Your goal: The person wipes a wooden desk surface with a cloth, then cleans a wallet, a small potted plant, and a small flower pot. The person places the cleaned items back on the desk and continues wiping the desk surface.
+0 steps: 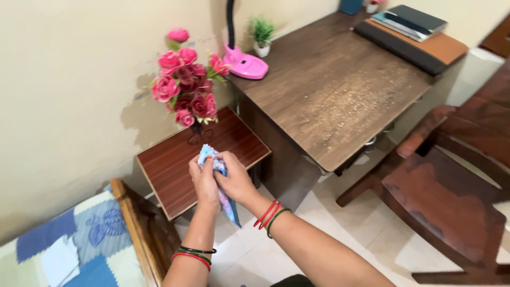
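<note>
Both my hands hold a light blue patterned cloth (213, 159) just above a small reddish-brown side table (170, 165). My left hand (203, 180) grips the cloth from the left, and my right hand (236, 178) closes on it from the right. A tail of the cloth hangs down below my hands. A bunch of pink and dark red artificial roses (183, 85) stands in a vase at the back of the side table, just beyond my hands. Bangles ring both wrists.
A dusty brown wooden desk (329, 90) carries a pink lamp base (245, 62), a small potted plant (262, 34) and stacked books (409, 21). A wooden chair (451, 191) stands at right. A bed with a blue patchwork cover (79, 239) lies at lower left.
</note>
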